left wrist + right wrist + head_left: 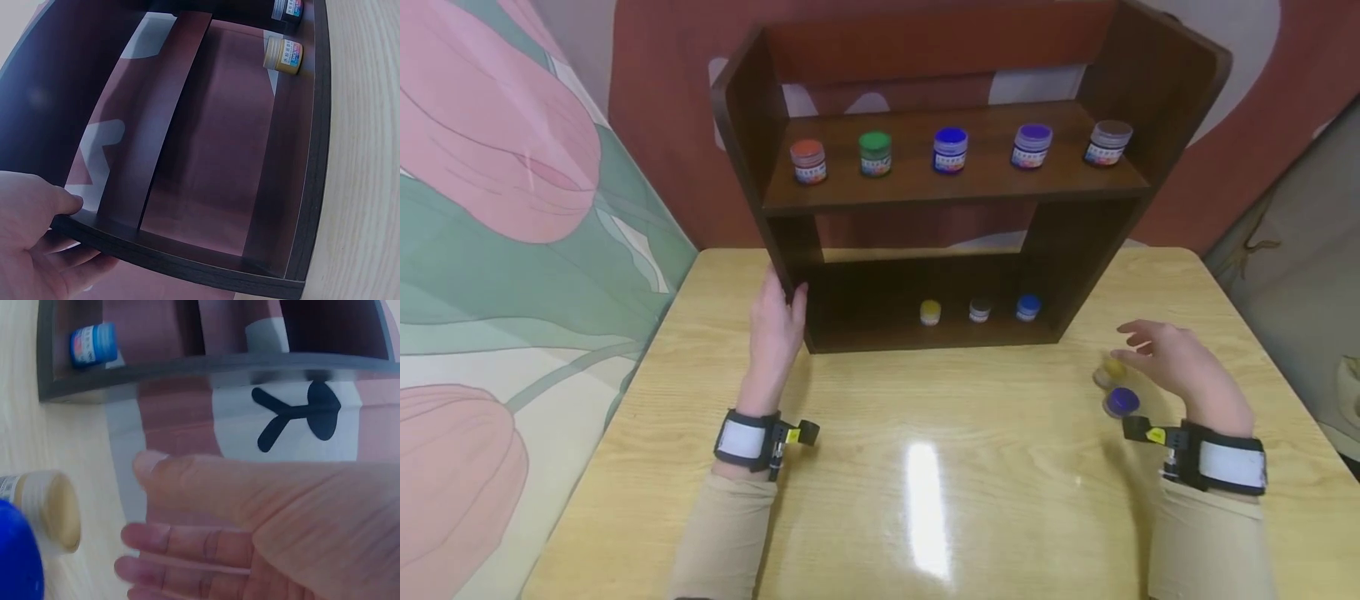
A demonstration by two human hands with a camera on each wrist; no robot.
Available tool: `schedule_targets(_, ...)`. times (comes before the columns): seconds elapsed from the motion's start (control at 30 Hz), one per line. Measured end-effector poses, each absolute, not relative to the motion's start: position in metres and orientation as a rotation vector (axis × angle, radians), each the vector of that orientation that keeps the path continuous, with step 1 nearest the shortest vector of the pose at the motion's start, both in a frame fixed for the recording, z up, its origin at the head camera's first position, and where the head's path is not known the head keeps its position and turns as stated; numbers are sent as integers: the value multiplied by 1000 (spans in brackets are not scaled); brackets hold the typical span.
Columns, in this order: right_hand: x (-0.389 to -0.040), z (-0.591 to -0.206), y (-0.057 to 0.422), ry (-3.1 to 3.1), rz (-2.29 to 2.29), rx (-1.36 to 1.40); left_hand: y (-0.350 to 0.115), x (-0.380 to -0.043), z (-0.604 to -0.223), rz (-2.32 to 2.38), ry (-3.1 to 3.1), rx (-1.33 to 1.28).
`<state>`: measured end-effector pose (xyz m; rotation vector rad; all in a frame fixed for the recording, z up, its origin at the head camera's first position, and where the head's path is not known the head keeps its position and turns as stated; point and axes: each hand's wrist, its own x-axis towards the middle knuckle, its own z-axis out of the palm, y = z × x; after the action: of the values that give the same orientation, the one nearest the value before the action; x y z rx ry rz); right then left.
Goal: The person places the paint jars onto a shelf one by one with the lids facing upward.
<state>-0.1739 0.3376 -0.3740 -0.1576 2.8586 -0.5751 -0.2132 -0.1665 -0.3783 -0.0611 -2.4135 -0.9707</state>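
My left hand (777,329) grips the left side panel of a dark wooden shelf (940,42). In the left wrist view its thumb (65,201) lies on the inner side and the other fingers (87,272) on the outer side. To the right of the shelf, my right hand (1183,371) hovers with relaxed, slightly bent fingers and holds nothing. Closest to it on the table are a yellow-lidded paint jar (1110,369) and a dark blue or purple-lidded jar (1122,402). Both also show in the right wrist view, the blue lid (19,556) overlapping the yellow jar (59,512).
On the upper board stand red (808,162), green (876,154), blue (951,151), purple (1032,147) and brown-lidded (1107,143) paint jars. Below are yellow (930,313), dark-lidded (980,311) and light blue (1028,307) jars. A patterned wall backs the wooden table (865,467).
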Motion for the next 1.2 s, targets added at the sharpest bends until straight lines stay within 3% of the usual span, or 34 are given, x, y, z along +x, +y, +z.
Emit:
schedule_targets(0.43, -182, -381, 326, 2664, -509, -84, -166, -217, -377, -963, -2392, -75)
schedule_targets(1.2, -181, -384, 309, 2768, -508, -215, -167, -216, -380, -965, -2401, -70)
